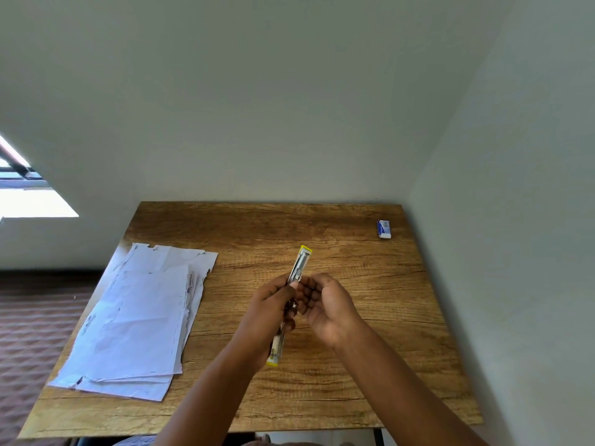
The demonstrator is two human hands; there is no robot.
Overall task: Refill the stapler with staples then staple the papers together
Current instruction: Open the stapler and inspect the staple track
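Note:
A yellow and silver stapler (302,261) is swung fully open above the middle of the wooden table (370,365). One yellow end points away from me, the other toward me. My left hand (267,312) grips the stapler around its hinge. My right hand (325,304) is right beside it, fingers curled toward the metal channel; I cannot tell whether they pinch anything. A stack of torn white papers (135,323) lies on the left part of the table. A small blue and white staple box (383,229) sits at the far right corner.
The table stands in a corner, with walls along its far and right edges. A patterned floor (29,323) lies to the left, and a bright window (19,191) is high at the left.

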